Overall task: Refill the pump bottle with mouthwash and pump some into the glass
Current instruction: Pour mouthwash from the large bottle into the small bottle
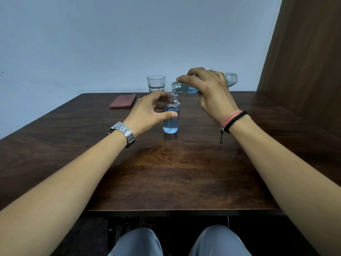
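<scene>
Mouthwash, pale blue, already fills most of the small clear plastic pump bottle [170, 119], which stands uncapped near the middle of the dark wooden desk [166, 172]. The left hand [149, 111] steadies it, its grip curled round the body, thumb across the front. Just above, the right hand [208, 91] wraps its grip over a larger clear refill bottle [184, 87], tipped almost flat, its open mouth directly over the small neck; only a little blue liquid shows inside. I judge the refill nearly done. Remaining: set the big bottle down, fit the pump head, which I cannot see anywhere, then pump into the clear drinking glass [156, 84] at the far edge. A folded reddish cloth [122, 101] lies to its left. No label or writing is readable.
</scene>
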